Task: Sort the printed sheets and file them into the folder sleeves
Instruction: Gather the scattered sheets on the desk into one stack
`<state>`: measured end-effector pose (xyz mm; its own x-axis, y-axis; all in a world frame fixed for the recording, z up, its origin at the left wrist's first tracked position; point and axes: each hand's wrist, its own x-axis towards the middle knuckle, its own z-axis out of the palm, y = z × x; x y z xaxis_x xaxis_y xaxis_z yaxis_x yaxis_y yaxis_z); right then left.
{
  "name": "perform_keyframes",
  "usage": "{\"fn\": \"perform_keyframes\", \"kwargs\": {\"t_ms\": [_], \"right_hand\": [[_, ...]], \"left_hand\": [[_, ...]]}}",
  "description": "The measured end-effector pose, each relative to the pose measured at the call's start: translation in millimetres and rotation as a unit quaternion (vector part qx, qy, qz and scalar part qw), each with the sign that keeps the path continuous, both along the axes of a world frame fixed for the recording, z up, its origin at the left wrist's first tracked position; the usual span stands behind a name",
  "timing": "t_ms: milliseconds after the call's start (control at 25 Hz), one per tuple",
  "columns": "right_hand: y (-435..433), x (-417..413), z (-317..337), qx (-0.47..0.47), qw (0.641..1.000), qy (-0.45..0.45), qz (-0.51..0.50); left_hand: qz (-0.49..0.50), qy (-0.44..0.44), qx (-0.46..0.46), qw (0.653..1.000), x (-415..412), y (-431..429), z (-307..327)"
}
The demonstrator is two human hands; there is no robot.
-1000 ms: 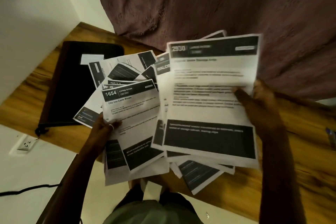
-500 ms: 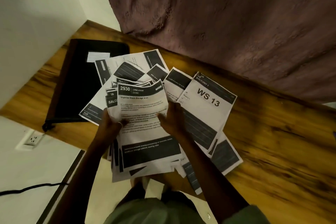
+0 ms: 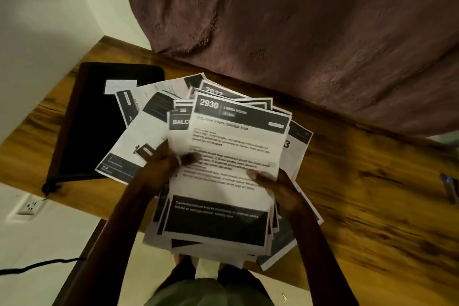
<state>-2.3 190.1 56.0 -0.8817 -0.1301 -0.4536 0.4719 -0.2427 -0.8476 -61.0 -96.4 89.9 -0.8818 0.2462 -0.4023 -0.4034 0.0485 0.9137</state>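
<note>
The left grip (image 3: pixel 171 164) and the right grip (image 3: pixel 278 189) are pinching the printed sheets (image 3: pixel 231 146) between them, thumbs on top; the black folder (image 3: pixel 99 119) is lying left of the left grip.

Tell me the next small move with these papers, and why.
Probably square the pile. Both hands, left hand and right hand, grip a loosely fanned stack of white printed sheets, the "2930" sheet on top, its corners jutting out unevenly; some overlap the closed black zip folder on the wooden table. Tidy edges would ease sorting.
</note>
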Motion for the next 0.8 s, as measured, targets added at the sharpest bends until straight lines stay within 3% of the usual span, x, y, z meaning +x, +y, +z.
{"fn": "perform_keyframes", "kwargs": {"t_ms": [200, 280, 360, 400, 560, 800], "right_hand": [[65.9, 16.5, -14.7, 0.126, 0.973, 0.011, -0.193], [83.3, 10.1, -30.9, 0.172, 0.958, -0.008, -0.228], [91.4, 1.6, -47.6, 0.221, 0.943, -0.021, -0.247], [92.4, -2.3, -55.2, 0.243, 0.937, -0.022, -0.251], [88.1, -9.1, -70.7, 0.281, 0.917, -0.027, -0.281], [96.7, -9.1, -75.7, 0.243, 0.927, -0.047, -0.281]], "left_hand": [[-0.183, 0.038, -0.12, 0.975, -39.2, 118.0, -8.6], [-0.257, 0.08, -0.278, 0.922, -53.0, 156.8, -41.8], [-0.296, 0.132, -0.445, 0.835, -59.8, 177.0, -76.6], [-0.284, 0.141, -0.478, 0.819, -59.0, 180.3, -86.6], [-0.223, 0.148, -0.496, 0.826, -58.7, 175.0, -97.9], [-0.227, 0.187, -0.468, 0.833, -71.4, 185.0, -71.7]]}}
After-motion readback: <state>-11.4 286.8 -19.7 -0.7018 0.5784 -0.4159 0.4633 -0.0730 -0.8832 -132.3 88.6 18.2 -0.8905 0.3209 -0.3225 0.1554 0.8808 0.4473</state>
